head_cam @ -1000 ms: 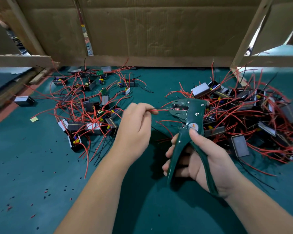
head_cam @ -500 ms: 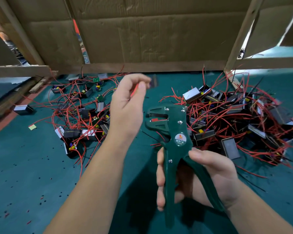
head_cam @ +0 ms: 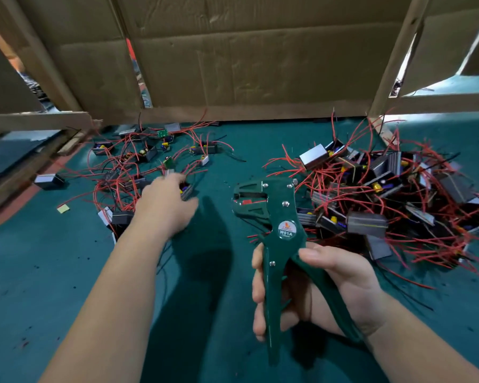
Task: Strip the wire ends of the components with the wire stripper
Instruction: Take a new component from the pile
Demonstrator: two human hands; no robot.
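Gripping the wire stripper [head_cam: 282,217] by both green handles, your right hand [head_cam: 335,286] holds it upright above the counter [head_cam: 39,286]. The fingers are curled round the left handle and the thumb lies across the front, just below the round label. The tool's head sits at the top with its mouth facing left, and a small red piece [head_cam: 246,201] shows inside the mouth. The handles are spread apart rather than squeezed together.

Your left hand [head_cam: 163,208] is stretched out, back uppermost, over the near edge of the left pile of components [head_cam: 138,161], well apart from the stripper. It is blurred, so you cannot tell how far its fingers are spread or whether they have hold of anything. Its fingertips lie close to a small dark component [head_cam: 187,189] in that pile.

The left pile is a loose scatter of small black boxes and green boards trailing red wires. The right pile of components [head_cam: 385,194] is larger and more tangled and lies just behind and to the right of the stripper's head.

A single box [head_cam: 49,181] and a yellow scrap [head_cam: 63,208] lie apart at the far left. Dark specks [head_cam: 25,341] dot the counter, and a cardboard wall [head_cam: 233,64] closes off the back.
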